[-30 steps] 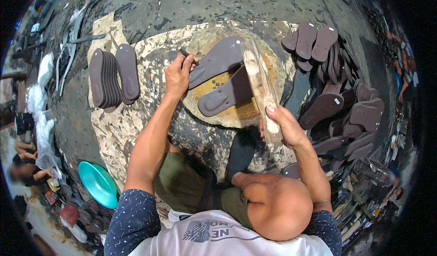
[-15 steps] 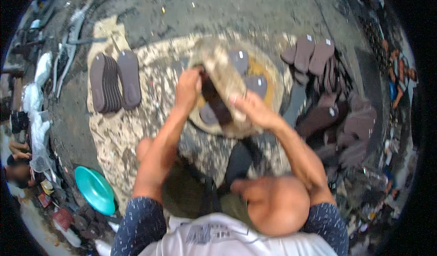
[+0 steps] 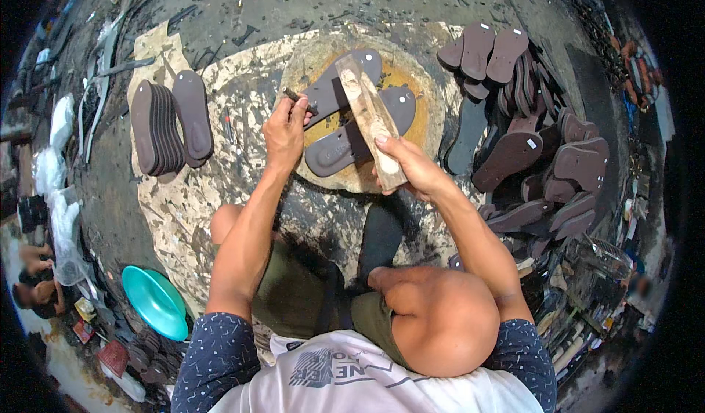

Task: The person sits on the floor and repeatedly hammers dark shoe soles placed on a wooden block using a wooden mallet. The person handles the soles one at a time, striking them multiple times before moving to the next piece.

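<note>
Two dark brown sandal soles, a far one point(image 3: 321, 96) and a near one point(image 3: 334, 153), lie side by side on a round wooden chopping block point(image 3: 294, 60). My left hand point(image 3: 285, 135) is closed around a short dark rod point(image 3: 299, 99) at the block's left edge, beside the far sole. In my right hand point(image 3: 413, 167) is a flat wooden bar point(image 3: 367, 112), gripped at its near end. The bar slants over the block and hides part of both soles. Whether it touches them I cannot tell.
A neat stack of soles point(image 3: 156, 130) and a single sole point(image 3: 192, 116) lie to the left. Right of the block is a loose heap of soles point(image 3: 510, 156). A turquoise basin point(image 3: 154, 303) sits at the lower left. Spotted sheeting point(image 3: 180, 207) lies under the block.
My left hand has moved left, away from the wooden bar, and the rod now shows in it. The bar, blurred before, is now sharp, still in my right hand. The whole view has shifted slightly.
</note>
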Tool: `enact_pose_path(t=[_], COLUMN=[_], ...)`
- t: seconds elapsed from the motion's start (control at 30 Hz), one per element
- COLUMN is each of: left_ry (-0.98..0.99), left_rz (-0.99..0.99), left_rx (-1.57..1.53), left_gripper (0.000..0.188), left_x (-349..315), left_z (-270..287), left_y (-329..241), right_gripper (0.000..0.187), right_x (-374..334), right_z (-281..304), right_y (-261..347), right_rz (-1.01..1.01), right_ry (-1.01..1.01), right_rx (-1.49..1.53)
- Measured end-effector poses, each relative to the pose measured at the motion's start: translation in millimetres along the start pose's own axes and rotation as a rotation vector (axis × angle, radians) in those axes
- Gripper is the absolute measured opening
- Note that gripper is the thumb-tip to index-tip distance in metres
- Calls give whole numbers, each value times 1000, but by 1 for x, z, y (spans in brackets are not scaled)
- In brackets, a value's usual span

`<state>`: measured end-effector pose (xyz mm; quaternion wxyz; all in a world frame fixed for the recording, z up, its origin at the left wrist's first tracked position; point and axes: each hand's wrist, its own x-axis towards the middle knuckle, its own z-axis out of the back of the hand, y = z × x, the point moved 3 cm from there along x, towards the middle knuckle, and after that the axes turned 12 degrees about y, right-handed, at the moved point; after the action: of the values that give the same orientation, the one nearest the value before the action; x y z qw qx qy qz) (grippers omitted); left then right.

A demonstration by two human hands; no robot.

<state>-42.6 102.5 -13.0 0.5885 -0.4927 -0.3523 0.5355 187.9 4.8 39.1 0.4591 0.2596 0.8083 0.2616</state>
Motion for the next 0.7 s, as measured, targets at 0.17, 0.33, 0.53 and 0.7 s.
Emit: enact_pose_path(t=[0.17,0.33,0.53,0.7], left_ry=[-18,-60,15,-257], left_rz=[-91,-256,-525,-155], left_rx=[196,346,658,-90], left_gripper=[22,19,28,24], left_x=[-4,-9,-15,11], left_z=[-2,-3,-8,6], left_y=[-7,-6,6,3], right_gripper=[49,47,48,47], right_x=[-40,-109,9,8], right_z=[-30,-84,-2,17], right_y=[95,177,-12,-21], right_rz=[260,990,103,-92], right_ry=[10,-164,-170,81], right_rx=[-192,-355,-964,-232])
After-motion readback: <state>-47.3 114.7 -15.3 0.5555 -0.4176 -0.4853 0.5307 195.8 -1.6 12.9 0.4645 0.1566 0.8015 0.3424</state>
